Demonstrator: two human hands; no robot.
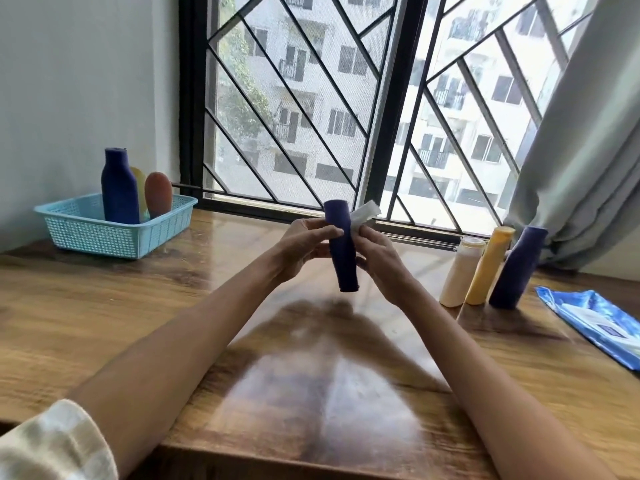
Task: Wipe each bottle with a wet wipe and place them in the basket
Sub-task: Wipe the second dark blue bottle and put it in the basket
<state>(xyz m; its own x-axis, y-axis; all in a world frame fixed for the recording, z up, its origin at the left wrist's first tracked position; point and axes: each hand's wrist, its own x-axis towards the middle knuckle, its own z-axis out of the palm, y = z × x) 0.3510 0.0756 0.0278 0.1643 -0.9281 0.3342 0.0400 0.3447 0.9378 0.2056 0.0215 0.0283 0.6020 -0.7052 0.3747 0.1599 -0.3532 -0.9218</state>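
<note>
Glossy wooden table (104, 323); barred window (311, 98); grey curtain (588, 150) right; white wall (69, 81) left.

Daylight pours in through the window (311, 109) beyond the fingertips, leaving the buildings outside pale and washed out. It throws a bright sheen on the wooden table (104, 323) below the fingers, broken by a dark, soft-edged shadow of the arms. The picture is slightly soft throughout; the sleeve (52, 445) at the near corner is blurred. Wide-angle bending tilts the curtain (581, 150) and window frame at the edges.
</note>
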